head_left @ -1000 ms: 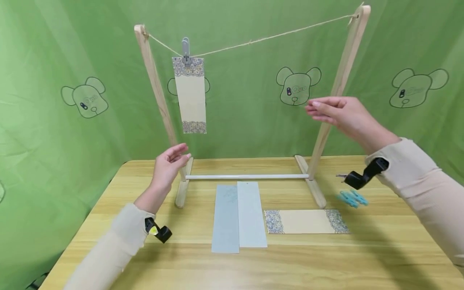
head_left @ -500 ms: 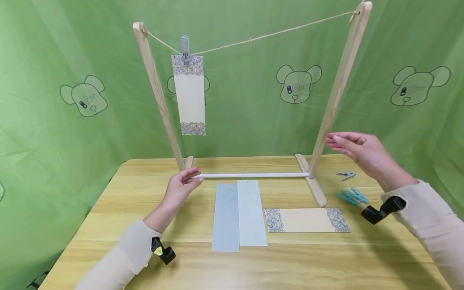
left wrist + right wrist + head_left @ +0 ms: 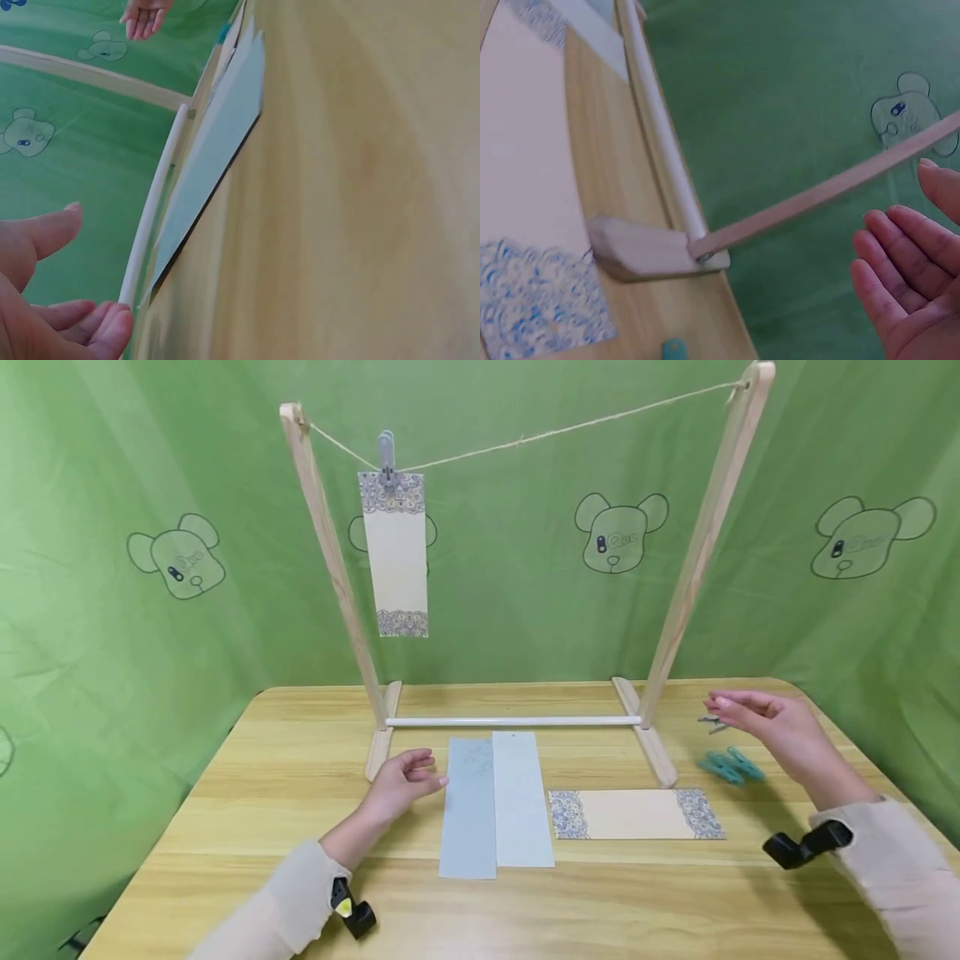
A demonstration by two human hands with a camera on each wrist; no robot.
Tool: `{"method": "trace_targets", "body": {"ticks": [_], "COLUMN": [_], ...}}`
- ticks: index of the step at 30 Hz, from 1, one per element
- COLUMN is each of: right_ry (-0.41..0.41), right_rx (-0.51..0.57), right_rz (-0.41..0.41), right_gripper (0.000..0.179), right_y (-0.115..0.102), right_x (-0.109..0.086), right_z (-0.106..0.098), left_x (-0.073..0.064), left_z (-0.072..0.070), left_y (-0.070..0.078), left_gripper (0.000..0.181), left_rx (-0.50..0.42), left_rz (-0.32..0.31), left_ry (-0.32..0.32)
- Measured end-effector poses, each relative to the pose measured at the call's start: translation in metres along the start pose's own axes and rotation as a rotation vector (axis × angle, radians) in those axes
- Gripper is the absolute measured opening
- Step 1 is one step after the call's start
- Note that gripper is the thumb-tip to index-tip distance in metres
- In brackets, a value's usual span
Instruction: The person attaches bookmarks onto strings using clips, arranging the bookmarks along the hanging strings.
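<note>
Left hand (image 3: 397, 787) relaxed beside blue card (image 3: 470, 827); right hand (image 3: 782, 731) relaxed near clip (image 3: 718, 728).

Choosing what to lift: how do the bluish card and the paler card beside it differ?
The bluish card is darker; the paler card is whitish. The bluish card has a faint pattern near its far end; the paler card shows a small dot there. The bluish card ends slightly lower in the head view than the paler card. Both are long, narrow and flat on the table.

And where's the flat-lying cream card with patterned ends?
In the head view, the cream card lies right of centre, beside the paler blue card, in front of the stand's right foot.
</note>
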State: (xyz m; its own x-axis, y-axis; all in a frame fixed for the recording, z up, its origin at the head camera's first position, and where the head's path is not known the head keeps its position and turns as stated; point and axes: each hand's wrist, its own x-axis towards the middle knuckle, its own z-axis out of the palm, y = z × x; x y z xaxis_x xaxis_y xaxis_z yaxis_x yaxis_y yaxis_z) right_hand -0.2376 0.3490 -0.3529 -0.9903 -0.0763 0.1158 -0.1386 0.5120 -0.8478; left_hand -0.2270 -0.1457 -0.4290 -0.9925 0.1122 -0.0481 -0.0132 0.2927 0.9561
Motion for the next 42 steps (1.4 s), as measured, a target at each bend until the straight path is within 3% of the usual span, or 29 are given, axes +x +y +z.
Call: {"method": "trace_targets", "body": {"ticks": [10, 15, 21, 25, 30, 34, 42], "right_ry": [0.013, 0.035, 0.063, 0.04, -0.017, -0.04, -0.011], "right_rx": [-0.095, -0.129, -0.133, -0.099, 0.038, 0.065, -0.205], "right_rz": [0.097, 0.147, 0.152, 0.14, 0.117, 0.112, 0.122], "right_gripper": [0.052, 0.058, 0.062, 0.062, 0.049, 0.046, 0.063], "right_y": [0.042, 0.061, 0.081, 0.092, 0.107, 0.115, 0.116], "right_x": [-0.012, -0.013, -0.012, -0.012, -0.01, -0.008, -0.003], "right_z": [-0.004, -0.004, -0.009, -0.014, -0.017, -0.015, -0.008], "left_x": [-0.001, -0.001, 0.0, 0.001, 0.002, 0.002, 0.002], "left_z": [0.021, 0.028, 0.033, 0.038, 0.043, 0.047, 0.048], "left_y": [-0.004, -0.003, -0.006, -0.008, -0.009, -0.009, -0.009], "left_gripper": [0.073, 0.076, 0.076, 0.076, 0.078, 0.081, 0.081], "left_rx": [0.058, 0.126, 0.215, 0.268, 0.334, 0.377, 0.404], "left_rz": [-0.046, -0.037, -0.001, 0.035, 0.074, 0.085, 0.076], "left_ry": [-0.024, -0.016, 0.03, 0.043, 0.061, 0.076, 0.093]}}
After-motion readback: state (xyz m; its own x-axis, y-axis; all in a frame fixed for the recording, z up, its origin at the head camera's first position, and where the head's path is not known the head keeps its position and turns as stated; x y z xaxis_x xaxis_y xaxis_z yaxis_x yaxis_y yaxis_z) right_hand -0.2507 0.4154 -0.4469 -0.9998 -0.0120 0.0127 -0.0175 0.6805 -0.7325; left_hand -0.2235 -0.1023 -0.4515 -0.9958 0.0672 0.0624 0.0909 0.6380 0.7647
